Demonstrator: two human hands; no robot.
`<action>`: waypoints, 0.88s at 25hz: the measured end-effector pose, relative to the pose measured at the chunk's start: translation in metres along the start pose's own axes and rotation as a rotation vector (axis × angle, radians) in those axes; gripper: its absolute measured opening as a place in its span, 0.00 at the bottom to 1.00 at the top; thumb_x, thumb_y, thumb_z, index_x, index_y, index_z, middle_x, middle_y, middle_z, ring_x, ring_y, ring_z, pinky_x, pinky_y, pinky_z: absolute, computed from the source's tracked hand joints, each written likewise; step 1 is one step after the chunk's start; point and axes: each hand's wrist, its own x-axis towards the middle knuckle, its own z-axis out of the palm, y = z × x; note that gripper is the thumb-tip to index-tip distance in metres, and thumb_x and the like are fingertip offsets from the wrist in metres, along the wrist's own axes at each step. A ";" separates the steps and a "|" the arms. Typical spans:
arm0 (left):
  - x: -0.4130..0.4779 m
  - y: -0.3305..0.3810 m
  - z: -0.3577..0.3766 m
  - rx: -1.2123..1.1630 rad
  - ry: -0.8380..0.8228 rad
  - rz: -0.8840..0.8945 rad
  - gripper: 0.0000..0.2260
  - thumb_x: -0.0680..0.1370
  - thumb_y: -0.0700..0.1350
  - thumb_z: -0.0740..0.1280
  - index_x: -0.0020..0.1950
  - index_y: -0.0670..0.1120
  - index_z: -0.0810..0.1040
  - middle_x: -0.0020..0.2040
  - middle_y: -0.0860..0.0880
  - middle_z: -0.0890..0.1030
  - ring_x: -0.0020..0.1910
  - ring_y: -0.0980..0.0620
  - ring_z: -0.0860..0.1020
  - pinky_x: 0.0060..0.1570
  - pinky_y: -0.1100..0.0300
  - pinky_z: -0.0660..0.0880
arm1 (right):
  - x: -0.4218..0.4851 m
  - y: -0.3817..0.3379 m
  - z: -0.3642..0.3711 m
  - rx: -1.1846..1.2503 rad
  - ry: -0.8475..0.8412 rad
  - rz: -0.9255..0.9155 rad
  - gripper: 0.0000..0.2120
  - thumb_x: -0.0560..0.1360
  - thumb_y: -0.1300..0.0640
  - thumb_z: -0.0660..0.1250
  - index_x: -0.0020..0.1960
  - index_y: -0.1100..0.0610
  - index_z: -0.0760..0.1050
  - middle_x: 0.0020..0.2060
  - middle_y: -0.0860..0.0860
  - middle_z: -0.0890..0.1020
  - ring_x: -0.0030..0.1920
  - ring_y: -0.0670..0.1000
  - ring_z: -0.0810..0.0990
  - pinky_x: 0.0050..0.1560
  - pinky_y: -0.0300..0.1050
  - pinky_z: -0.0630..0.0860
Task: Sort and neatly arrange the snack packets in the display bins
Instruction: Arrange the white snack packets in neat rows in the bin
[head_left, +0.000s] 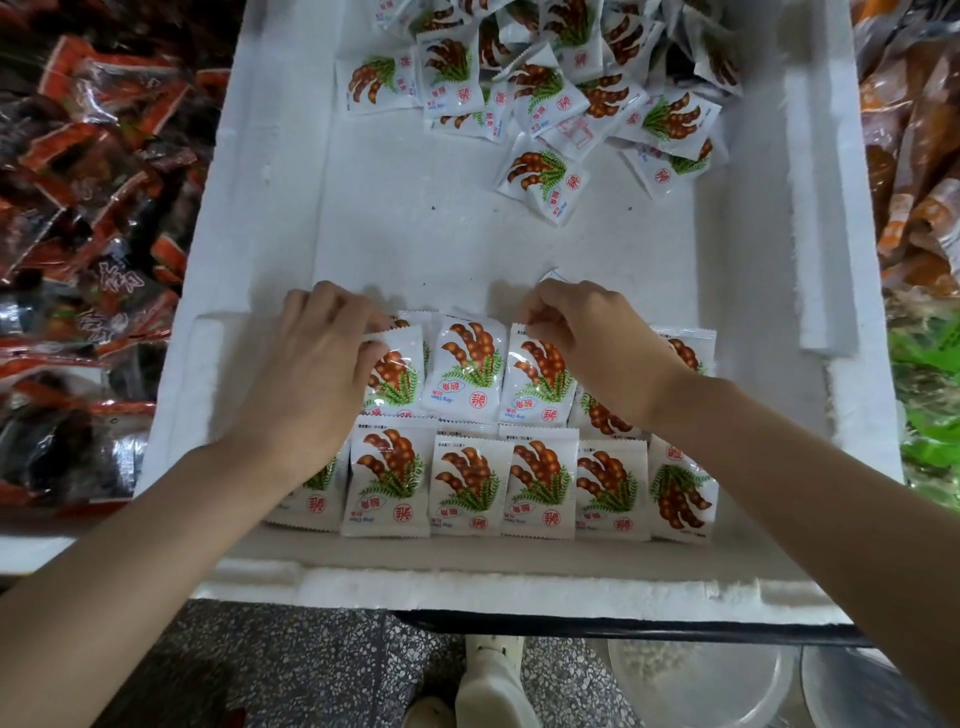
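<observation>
A white foam bin (249, 218) holds small white tamarind packets. Two neat rows of them lie at the near end: a front row (470, 486) and a back row (470, 366). A loose heap of the same packets (550, 88) fills the far end. My left hand (317, 364) pinches the top edge of the leftmost back-row packet (395, 379). My right hand (587, 343) pinches a packet (537, 379) in the back row by its top edge, and a white packet corner (553, 275) sticks out above its knuckles. Both wrists hide parts of the rows.
A pile of red and black packets (88, 208) fills the bin on the left. Orange packets (914, 130) and green ones (930, 395) lie on the right. Bare foam floor (467, 234) separates the rows from the heap. Speckled floor (311, 670) and a shoe (491, 680) show below.
</observation>
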 end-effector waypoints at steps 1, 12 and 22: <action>0.004 0.002 0.001 -0.038 0.004 -0.023 0.06 0.77 0.37 0.66 0.52 0.37 0.78 0.51 0.39 0.76 0.52 0.38 0.71 0.50 0.57 0.63 | 0.000 -0.001 0.000 -0.011 0.002 -0.014 0.06 0.78 0.65 0.62 0.51 0.60 0.77 0.46 0.56 0.80 0.47 0.55 0.78 0.52 0.53 0.75; 0.026 0.010 0.008 -0.149 -0.011 -0.013 0.05 0.80 0.37 0.60 0.52 0.40 0.75 0.46 0.43 0.78 0.46 0.42 0.75 0.50 0.46 0.70 | -0.002 0.003 0.005 -0.211 0.054 -0.051 0.07 0.79 0.63 0.60 0.54 0.60 0.75 0.50 0.54 0.78 0.52 0.55 0.75 0.56 0.51 0.71; 0.119 0.038 0.014 -0.233 -0.184 0.007 0.22 0.83 0.47 0.55 0.77 0.46 0.57 0.76 0.47 0.60 0.75 0.49 0.57 0.71 0.54 0.54 | 0.081 0.018 -0.033 -0.143 0.166 0.222 0.28 0.79 0.54 0.61 0.74 0.60 0.55 0.70 0.58 0.64 0.70 0.57 0.60 0.70 0.47 0.57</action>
